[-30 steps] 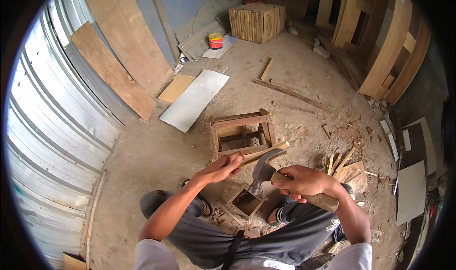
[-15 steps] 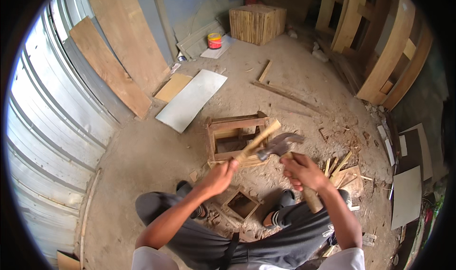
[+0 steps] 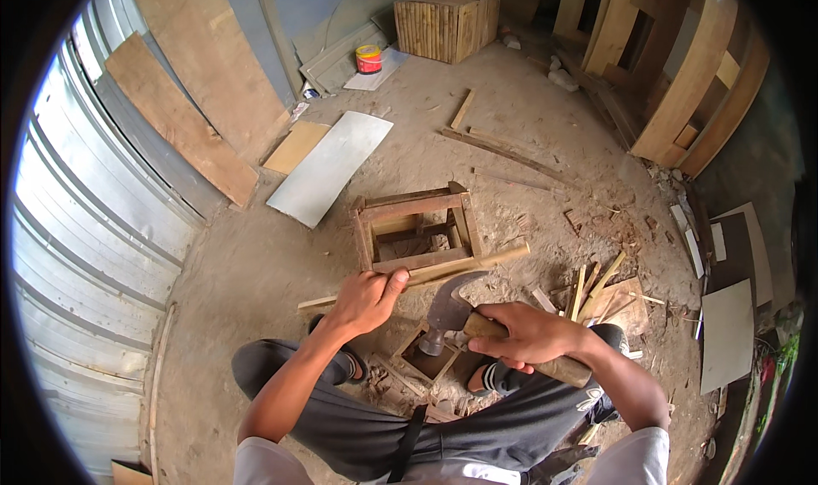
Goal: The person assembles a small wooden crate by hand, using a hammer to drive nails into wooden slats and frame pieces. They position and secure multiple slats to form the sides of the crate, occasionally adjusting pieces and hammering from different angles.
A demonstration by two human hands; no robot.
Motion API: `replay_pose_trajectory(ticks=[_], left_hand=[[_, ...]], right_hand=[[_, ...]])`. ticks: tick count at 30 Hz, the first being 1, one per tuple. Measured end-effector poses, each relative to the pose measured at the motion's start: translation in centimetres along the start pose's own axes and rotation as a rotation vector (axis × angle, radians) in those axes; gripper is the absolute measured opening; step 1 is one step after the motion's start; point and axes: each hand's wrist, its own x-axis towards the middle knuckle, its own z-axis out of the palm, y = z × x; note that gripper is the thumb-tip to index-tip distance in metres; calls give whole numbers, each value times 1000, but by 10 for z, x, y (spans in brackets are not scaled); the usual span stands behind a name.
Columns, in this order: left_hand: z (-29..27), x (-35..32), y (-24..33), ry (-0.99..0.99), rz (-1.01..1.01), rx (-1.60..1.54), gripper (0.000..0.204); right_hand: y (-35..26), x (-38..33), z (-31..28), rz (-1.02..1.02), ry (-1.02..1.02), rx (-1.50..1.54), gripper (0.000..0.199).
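Note:
My left hand (image 3: 368, 302) is closed around a long, thin wooden strip (image 3: 473, 263), which lies nearly level across the front of a small wooden frame (image 3: 415, 202). In my right hand (image 3: 532, 336) is a claw hammer (image 3: 445, 310), gripped by its thick wooden handle; the metal head points left and the striking face hangs downward. Below the hammer, a small square wooden box (image 3: 409, 346) sits on the ground between my feet. Whether the strip touches the frame I cannot tell.
Wood sticks (image 3: 603, 285) and scraps litter the dirt floor at right. A white panel (image 3: 332, 170) lies beyond the frame at left. Boards (image 3: 183, 127) lean on the metal wall. A wooden crate (image 3: 447, 29), a bucket (image 3: 369, 60) and pallet-like frames (image 3: 682, 84) stand farther back.
The strip has swung from pointing up and away to nearly level. My right hand has lowered, and the hammer has turned so its head hangs down. My left hand moved slightly left.

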Motion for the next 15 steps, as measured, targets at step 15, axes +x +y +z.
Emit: replay_pose_trajectory(ticks=[15], left_hand=[[-6, -24, -34, 154, -35, -83, 71]], right_hand=[[-18, -24, -23, 41, 176, 146, 28]])
